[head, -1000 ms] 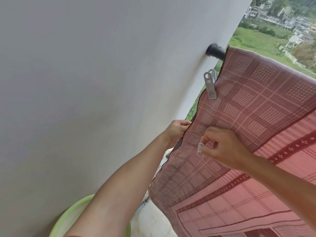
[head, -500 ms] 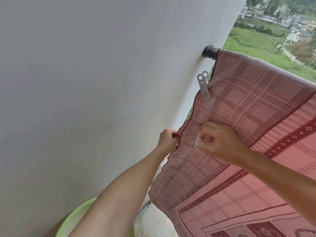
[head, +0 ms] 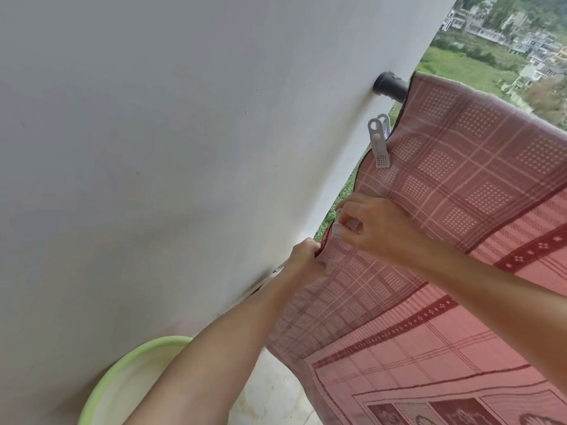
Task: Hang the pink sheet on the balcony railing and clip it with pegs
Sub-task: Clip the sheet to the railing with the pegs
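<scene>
The pink checked sheet [head: 454, 185] hangs over a dark round railing [head: 391, 86] that ends at the white wall. One white peg [head: 379, 145] is clipped on the sheet's left edge just below the railing. Lower down, my right hand [head: 377, 228] pinches a second white peg [head: 337, 225] at that same edge. My left hand [head: 303, 259] grips the sheet's edge just below the peg. Whether the second peg's jaws bite the cloth is hidden by my fingers.
A white wall [head: 184, 148] fills the left side, close to the sheet's edge. A light green basin [head: 122, 384] stands on the floor by the wall under my left arm. Beyond the railing lie green fields and houses far below.
My right hand has carried the second peg left to the sheet's edge. My left hand has slid down along the edge and closed on it. The view has tilted a little.
</scene>
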{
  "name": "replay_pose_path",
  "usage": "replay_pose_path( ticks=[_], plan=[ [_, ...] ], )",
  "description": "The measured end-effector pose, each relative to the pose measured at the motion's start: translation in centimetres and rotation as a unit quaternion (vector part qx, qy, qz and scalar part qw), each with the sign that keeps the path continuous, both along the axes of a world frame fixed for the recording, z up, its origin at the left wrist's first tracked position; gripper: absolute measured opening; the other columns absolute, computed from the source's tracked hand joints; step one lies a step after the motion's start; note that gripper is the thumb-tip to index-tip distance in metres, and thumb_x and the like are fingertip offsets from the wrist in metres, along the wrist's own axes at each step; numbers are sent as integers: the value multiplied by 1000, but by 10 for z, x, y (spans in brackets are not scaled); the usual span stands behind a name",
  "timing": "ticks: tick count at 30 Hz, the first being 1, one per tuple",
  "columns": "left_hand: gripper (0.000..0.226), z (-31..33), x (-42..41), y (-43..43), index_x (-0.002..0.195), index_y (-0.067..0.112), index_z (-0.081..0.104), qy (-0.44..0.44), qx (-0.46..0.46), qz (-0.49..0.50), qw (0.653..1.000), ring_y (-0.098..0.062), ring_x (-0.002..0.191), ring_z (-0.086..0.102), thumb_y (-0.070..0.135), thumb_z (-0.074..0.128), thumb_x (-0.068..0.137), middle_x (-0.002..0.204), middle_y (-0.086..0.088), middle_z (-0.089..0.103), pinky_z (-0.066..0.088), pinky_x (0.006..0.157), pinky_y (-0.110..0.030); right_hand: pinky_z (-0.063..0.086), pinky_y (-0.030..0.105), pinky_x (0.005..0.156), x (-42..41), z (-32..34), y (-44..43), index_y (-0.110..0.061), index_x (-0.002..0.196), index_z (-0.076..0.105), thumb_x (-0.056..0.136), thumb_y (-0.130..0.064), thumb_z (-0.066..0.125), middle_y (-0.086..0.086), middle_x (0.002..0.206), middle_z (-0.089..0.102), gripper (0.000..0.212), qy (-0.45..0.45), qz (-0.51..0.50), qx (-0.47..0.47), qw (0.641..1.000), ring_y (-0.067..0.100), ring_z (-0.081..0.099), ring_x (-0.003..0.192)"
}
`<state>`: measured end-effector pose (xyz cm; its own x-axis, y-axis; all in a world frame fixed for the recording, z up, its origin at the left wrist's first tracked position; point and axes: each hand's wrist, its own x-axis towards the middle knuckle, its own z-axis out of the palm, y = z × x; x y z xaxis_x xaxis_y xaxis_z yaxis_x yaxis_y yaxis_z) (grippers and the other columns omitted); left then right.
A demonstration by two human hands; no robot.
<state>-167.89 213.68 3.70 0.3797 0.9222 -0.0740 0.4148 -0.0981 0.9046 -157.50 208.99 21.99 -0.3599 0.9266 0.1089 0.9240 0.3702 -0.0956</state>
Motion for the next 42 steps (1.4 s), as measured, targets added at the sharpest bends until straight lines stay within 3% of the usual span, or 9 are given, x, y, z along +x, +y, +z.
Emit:
replay_pose_path(
  ticks=[8,12,16,19,23,26,29,37,42],
  plan=[
    [36,-17,-11,29,53,14,45,19,-55,-62,996,-18,54,33,5,62,83,55,0,34,31,54,-27,53,34,72,-6,-5,2,-15,88,69,91,-32,64,-4,108,65,18,-21,-2,-24,999,8,57,72],
    [18,-42,-11,26,74,12,61,-117,-142,-25,983,-17,57,45,23,65,88,58,1,51,37,60,-28,50,30,71,-14,-9,7,-16,91,69,92,-34,62,-7,107,64,19,-44,1,-32,999,9,57,76],
    [41,-61,-3,16,71,14,57,-218,-147,77,962,-21,59,45,54,66,70,60,-10,52,33,57,-34,45,28,72,-28,-18,18,-22,90,69,91,-36,60,-11,104,64,17,-111,8,-56,992,11,58,85],
    [31,-60,-3,20,70,15,58,-250,-115,135,952,-18,57,44,43,70,74,58,-6,51,34,55,-34,46,27,77,-35,-17,26,-23,95,68,89,-32,61,-11,100,64,13,-143,5,-84,986,11,59,88],
    [35,-65,-5,28,74,12,63,-256,-117,87,956,-16,64,50,45,74,73,66,-4,55,41,61,-32,49,30,87,-35,-18,36,-17,120,62,88,-15,59,-2,113,66,32,-122,-4,-93,988,17,60,103],
    [42,-75,7,19,57,14,49,-179,-108,12,978,-12,62,43,43,71,77,61,3,40,33,62,-30,49,35,94,-31,-32,40,-14,133,56,89,-8,57,3,124,62,44,-146,-12,-121,982,23,59,112],
    [37,-94,13,16,54,11,41,-109,-78,10,991,-24,60,50,32,57,80,68,-18,52,37,54,-45,45,33,96,-34,-47,45,-17,135,55,92,-13,58,0,130,60,43,-152,-6,-142,978,21,58,116],
    [40,-100,-11,20,63,0,59,-213,-131,72,965,-19,59,36,39,65,71,59,-7,41,28,54,-35,58,30,74,-33,-77,72,-23,103,74,90,-14,66,-2,98,74,18,-77,-21,-139,987,15,67,82],
    [27,-102,-11,15,68,9,72,-231,-133,91,959,-13,57,48,31,72,83,53,7,52,45,59,-39,60,37,63,-34,-91,76,-16,87,76,90,-7,64,5,87,75,15,-121,-10,-124,985,22,68,69]
  ],
)
